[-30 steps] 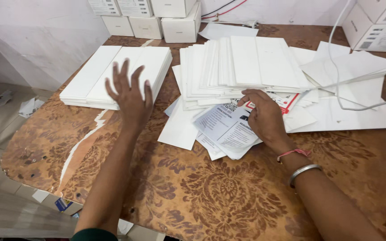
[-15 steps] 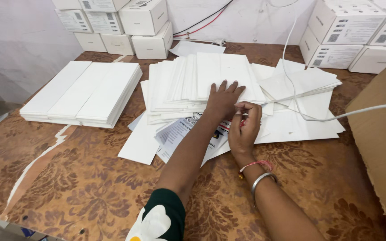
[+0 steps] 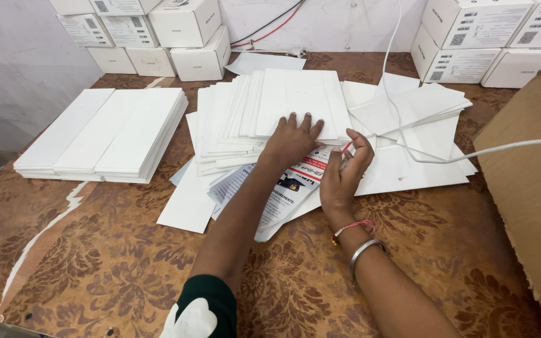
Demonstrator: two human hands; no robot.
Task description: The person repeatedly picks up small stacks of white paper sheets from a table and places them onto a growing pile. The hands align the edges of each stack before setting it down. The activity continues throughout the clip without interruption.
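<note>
My left hand (image 3: 292, 141) lies flat, fingers spread, on the near edge of a fanned pile of white folded cards (image 3: 283, 103) in the middle of the table. Just to its right, my right hand (image 3: 344, 172) pinches the top edge of a printed leaflet (image 3: 283, 191) with its thumb and fingers. The leaflet lies on other printed sheets that stick out from under the white pile toward me. A red thread and a metal bangle are on my right wrist.
A neat stack of white cards (image 3: 101, 134) sits at the left. White boxes stand at the back left (image 3: 186, 31) and back right (image 3: 477, 28). A brown cardboard sheet (image 3: 533, 188) rises at the right. A white cable (image 3: 446, 156) crosses loose white sheets on the brown patterned table (image 3: 126, 269).
My left hand has moved from the left stack across to the fanned pile beside my right hand. My right hand has stayed on the printed leaflets. The view has shifted right.
</note>
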